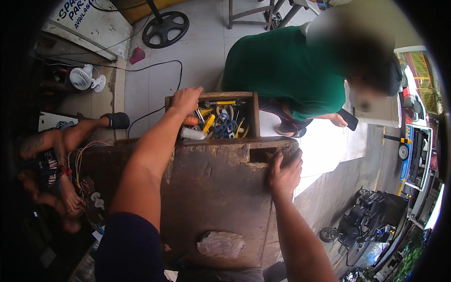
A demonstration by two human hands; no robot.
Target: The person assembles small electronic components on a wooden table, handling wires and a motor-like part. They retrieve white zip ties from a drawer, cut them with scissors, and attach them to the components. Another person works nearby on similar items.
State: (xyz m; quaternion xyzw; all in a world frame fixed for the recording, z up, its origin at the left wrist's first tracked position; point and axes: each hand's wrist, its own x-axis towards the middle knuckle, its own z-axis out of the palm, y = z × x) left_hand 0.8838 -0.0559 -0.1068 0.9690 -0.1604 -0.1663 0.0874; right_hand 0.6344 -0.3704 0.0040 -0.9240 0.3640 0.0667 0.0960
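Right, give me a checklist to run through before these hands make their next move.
1. Left hand on the wooden box, at its far left corner: ok; how firmly it grips, cannot tell.
2. Right hand free of tools: ok; it is at the table's far right corner, beside the rectangular opening.
3. Tools within the box walls: ok, though jumbled together.
4. Bottom of the box free of damage: cannot tell; the contents cover it.
5. Tabletop free of loose items: not ok; a crumpled pale sheet lies near the close edge.
6. Space beyond the box: not ok; a person in a green shirt is close by.
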